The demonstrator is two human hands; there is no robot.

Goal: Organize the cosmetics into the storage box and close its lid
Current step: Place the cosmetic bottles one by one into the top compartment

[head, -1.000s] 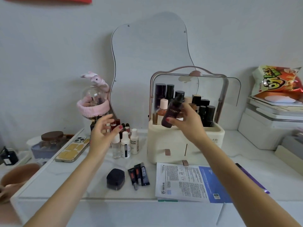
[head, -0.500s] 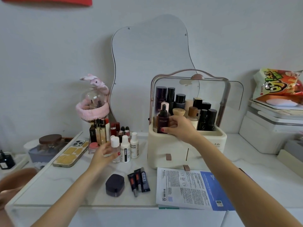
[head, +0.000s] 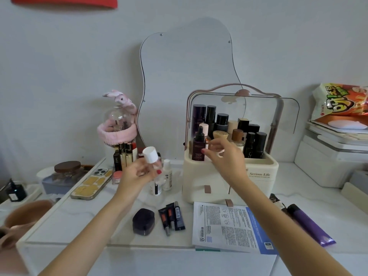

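While the left hand (head: 139,174) grips a clear white-capped bottle (head: 152,162) lifted left of the storage box (head: 229,182), ready for loading, the right hand (head: 225,156), fingers loose and empty, hovers beside the dropper bottle (head: 199,145) standing in the box's near-left corner; lid (head: 258,108) raised.

The cream storage box (head: 229,176) reads "Serious Life" on its front right corner, the dark dropper bottle (head: 199,146) standing in it reads "YOUTH CODE", and print on the leaflet (head: 229,226) is too small to read.
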